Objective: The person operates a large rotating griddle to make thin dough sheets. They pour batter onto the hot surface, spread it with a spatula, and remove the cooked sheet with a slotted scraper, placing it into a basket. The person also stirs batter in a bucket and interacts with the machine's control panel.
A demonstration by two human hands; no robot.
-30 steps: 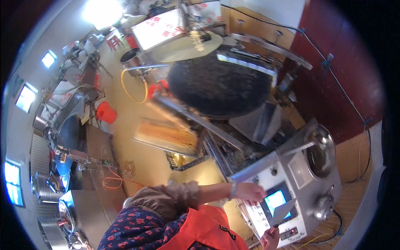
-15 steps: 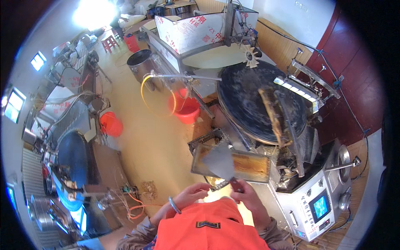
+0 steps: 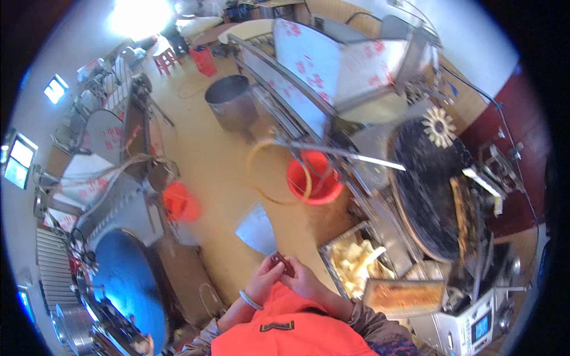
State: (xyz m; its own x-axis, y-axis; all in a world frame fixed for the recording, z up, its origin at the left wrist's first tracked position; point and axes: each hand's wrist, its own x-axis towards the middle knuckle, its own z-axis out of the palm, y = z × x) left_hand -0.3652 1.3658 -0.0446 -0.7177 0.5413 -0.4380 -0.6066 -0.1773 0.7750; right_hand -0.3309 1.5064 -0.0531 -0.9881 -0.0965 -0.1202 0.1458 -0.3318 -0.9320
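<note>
A scraper (image 3: 257,230) with a wide flat metal blade and a red-brown handle is held in front of my chest, its blade pointing away from me. My left hand (image 3: 265,280), with a pale bangle on the wrist, is closed on the handle. My right hand (image 3: 303,282) is closed around the handle from the other side, and its fingers are partly hidden. To the right of my hands sits a crate (image 3: 325,256) of pale yellow folded sheets (image 3: 356,261). Beside it is a shallow rectangular tray (image 3: 404,296) with a brown, stained inside.
A large round black griddle (image 3: 424,190) stands on the right, above a machine with a small blue screen (image 3: 481,326). Another round griddle (image 3: 127,285) is on the left. Red buckets (image 3: 314,178) and a big metal pot (image 3: 231,104) stand on the floor beyond.
My view has turned left, so the griddle and tray have shifted right. The scraper has swung left, away from the tray. My left hand has closed on its handle beside my right.
</note>
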